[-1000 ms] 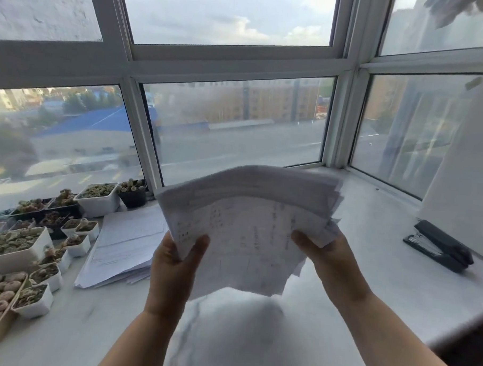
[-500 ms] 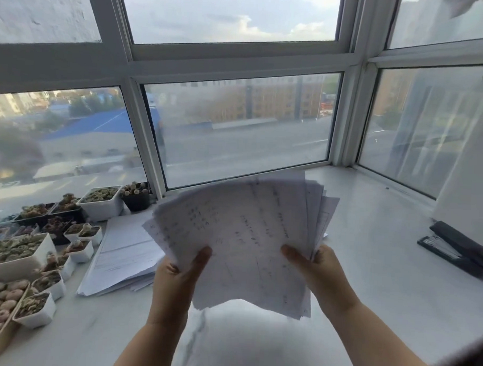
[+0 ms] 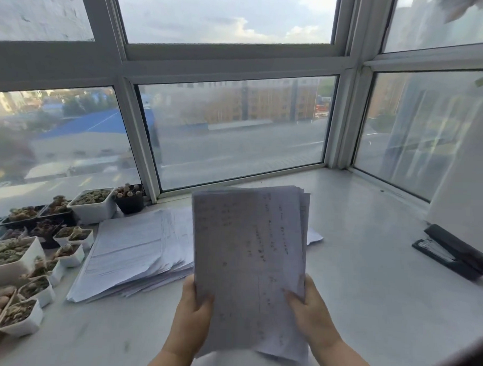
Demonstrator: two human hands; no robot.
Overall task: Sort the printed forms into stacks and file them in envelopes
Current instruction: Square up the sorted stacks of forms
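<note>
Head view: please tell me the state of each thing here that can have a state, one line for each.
Held sheaf of forms: upright, lifted off the sill, edges roughly squared.
Left hand: grips the sheaf's lower left edge.
Right hand: grips the sheaf's lower right edge.
Stack of forms on the sill: lying flat, fanned, untidy.
Stapler: closed, lying on the sill.
Window: shut.

White-framed corner windows (image 3: 226, 63), hazy daylight, buildings outside. Pale marble sill (image 3: 368, 285); potted succulents (image 3: 24, 256) along left edge, black stapler (image 3: 453, 253) at right edge.
</note>
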